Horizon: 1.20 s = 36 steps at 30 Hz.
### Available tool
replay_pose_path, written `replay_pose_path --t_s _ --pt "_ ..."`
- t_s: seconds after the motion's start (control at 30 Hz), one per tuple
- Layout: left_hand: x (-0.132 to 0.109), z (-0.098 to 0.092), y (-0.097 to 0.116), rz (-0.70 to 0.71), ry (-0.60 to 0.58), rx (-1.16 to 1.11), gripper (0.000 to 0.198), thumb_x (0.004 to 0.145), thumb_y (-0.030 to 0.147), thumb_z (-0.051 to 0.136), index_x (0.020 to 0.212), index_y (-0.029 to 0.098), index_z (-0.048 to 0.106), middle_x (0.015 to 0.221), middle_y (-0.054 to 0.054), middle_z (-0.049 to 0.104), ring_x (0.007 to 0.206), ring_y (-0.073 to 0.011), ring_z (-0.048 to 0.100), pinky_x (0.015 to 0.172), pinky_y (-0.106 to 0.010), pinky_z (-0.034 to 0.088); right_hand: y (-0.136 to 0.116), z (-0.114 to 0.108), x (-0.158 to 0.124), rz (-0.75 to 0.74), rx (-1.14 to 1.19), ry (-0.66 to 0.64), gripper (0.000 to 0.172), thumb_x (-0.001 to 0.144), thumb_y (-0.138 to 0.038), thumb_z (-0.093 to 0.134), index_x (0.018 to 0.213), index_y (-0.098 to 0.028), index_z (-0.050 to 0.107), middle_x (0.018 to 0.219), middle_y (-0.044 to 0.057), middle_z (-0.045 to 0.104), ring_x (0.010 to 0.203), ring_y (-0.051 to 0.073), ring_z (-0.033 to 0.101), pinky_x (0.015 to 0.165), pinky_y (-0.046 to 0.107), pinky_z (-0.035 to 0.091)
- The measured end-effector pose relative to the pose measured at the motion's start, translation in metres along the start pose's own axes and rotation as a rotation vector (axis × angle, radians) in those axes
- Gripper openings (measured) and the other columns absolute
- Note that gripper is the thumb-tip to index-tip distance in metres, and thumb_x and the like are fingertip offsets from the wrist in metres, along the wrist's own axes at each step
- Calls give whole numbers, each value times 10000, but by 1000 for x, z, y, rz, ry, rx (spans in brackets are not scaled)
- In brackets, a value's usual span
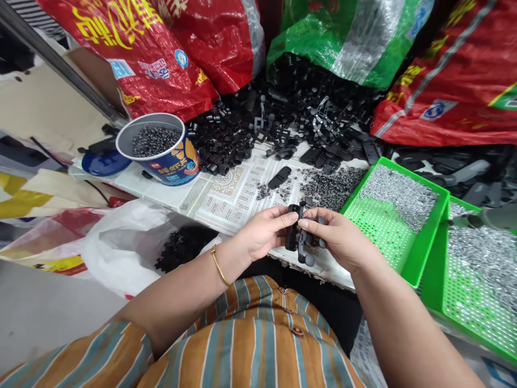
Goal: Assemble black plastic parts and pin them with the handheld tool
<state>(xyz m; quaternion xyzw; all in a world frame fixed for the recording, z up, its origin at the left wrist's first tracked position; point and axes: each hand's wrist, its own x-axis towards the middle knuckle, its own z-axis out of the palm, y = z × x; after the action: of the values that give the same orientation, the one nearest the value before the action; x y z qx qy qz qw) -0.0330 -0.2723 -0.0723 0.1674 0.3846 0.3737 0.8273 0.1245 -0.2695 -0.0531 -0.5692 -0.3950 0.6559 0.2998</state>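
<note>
My left hand (264, 233) pinches a black plastic housing (291, 234) between thumb and fingers, just past the table's front edge. Against it, my right hand (341, 236) grips a black bracket with round-ended arms (302, 250). The two parts are touching; whether they are joined cannot be made out. Fingertips hide some of their surfaces. On the table just beyond lie a black oblong cover (279, 177) and a spread of tiny dark pieces (333, 186).
A blue tub (172, 170) of small dark parts stands at left. Black plastic parts (230, 140) are heaped at the back beneath red bags (161, 54) and a green bag (311, 48). Green perforated trays (424, 253) of small metal pieces stand at right. A white bag (121, 248) hangs at lower left.
</note>
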Motion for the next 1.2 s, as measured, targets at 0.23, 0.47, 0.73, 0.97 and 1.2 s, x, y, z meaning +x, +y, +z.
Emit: replay_pose_path --t_s 0.23,0.47,0.73,0.97,1.2 --pt "-1 0 1 14 -6 -30 247 656 224 724 834 146 572 739 -10 596 654 -116 569 615 -267 446 4 3 3 -104 -166 83 326 606 -417 739 766 -195 562 668 -28 564 595 98 484 555 233 368" --pt "-2 2 0 20 8 -52 244 666 215 718 852 151 574 736 -1 605 639 -104 570 601 -252 453 4 2 3 -142 -267 129 370 608 -471 717 778 -193 543 666 -23 538 567 98 451 515 233 342" --pt "-3 4 -2 47 36 -29 268 652 207 728 848 151 554 747 1 594 655 -109 569 596 -249 461 3 5 -1 -133 -190 103 365 596 -459 726 764 -191 545 659 -29 541 565 95 450 525 231 344" --pt "-2 4 -1 56 12 -9 277 644 209 731 851 142 560 748 -3 592 642 -104 561 576 -235 467 3 6 -3 -119 -229 112 365 616 -483 702 768 -200 528 580 -59 503 475 75 412 463 219 324" --pt "-1 1 -2 46 -16 1 260 652 226 727 822 147 547 720 2 587 613 -102 567 557 -231 470 -2 7 -6 -118 -364 135 297 665 -458 663 757 -209 530 516 -60 511 410 75 428 425 213 334"
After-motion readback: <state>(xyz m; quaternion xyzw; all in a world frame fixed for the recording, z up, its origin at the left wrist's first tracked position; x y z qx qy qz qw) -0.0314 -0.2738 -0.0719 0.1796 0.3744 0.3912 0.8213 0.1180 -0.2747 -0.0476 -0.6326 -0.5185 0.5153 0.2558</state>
